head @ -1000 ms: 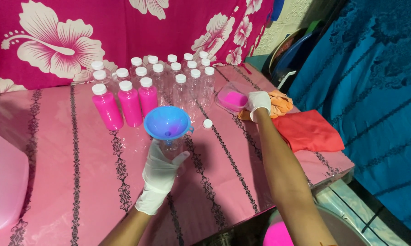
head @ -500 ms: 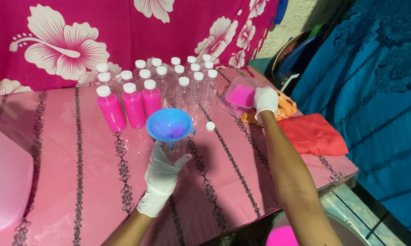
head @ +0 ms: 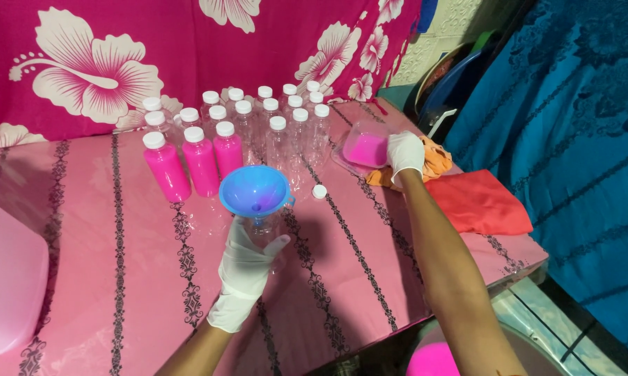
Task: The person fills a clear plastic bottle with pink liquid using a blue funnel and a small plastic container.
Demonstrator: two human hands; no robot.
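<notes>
gloved hands at a bottle-filling tabletop

left hand [head: 247,261], in a white glove, grip closed around a clear plastic bottle [head: 261,226] standing upright on the pink patterned tabletop [head: 119,278]. a blue funnel [head: 254,191] sits in the bottle's neck, upright, bowl open to the camera. the bottle looks empty, though the hand covers much of it.

right hand [head: 406,153], also white-gloved, reaches to the far right side of the tabletop. grip is clenched at the edge of a clear jug of pink liquid [head: 366,147]; whether it holds a handle or only the rim, cannot tell. the hand lies over an orange cloth [head: 436,159], with a red cloth [head: 481,202] just beside it nearer the table edge.

a loose white cap [head: 319,191] lies on the tabletop between funnel and jug, apart from both.

behind the funnel: three capped bottles filled pink [head: 199,163] in a row at left, and a cluster of capped clear bottles [head: 286,125] behind and to the right of them. backdrop is a magenta floral cloth [head: 119,63]. a pale pink container [head: 7,278] sits at the left edge, partly cut off. a basin of pink liquid [head: 432,358] shows below the table edge.
</notes>
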